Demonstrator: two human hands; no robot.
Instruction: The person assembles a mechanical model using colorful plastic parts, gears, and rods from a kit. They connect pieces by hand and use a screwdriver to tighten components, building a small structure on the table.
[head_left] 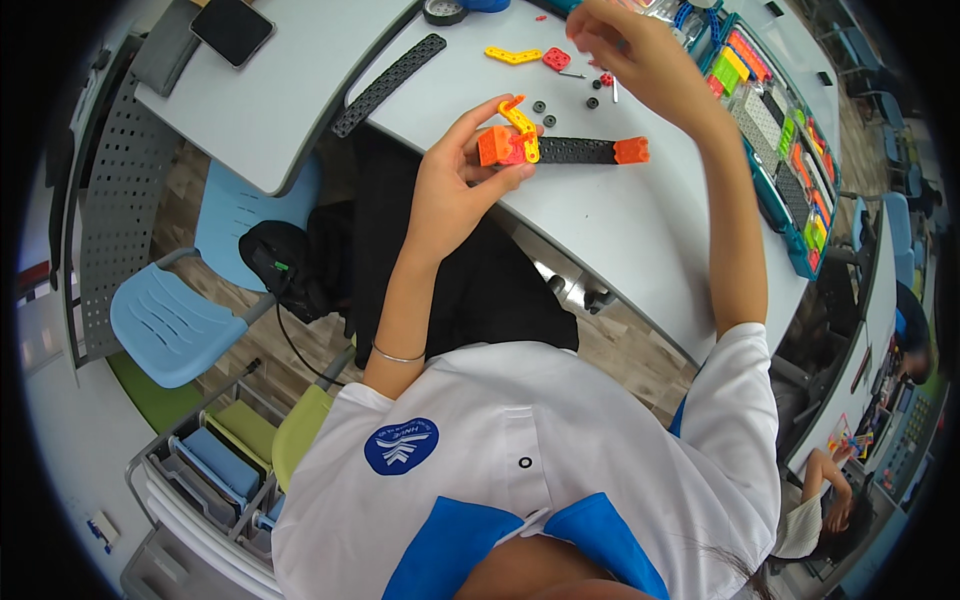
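My left hand holds a toy building-kit assembly at the table's near edge. Its orange block and a bent yellow connector sit at my fingers. From there a black perforated beam runs right, ending in an orange end piece. Over the far part of the table, my right hand has bent fingers, blurred and partly turned away; whether they pinch anything does not show. Small black rings, a red square piece and a bent yellow bar lie between my hands.
A long black perforated beam lies at the table's left edge. On the right stands a teal parts case full of colourful pieces. A phone rests on the adjoining table. Blue chairs and a black bag are at the left.
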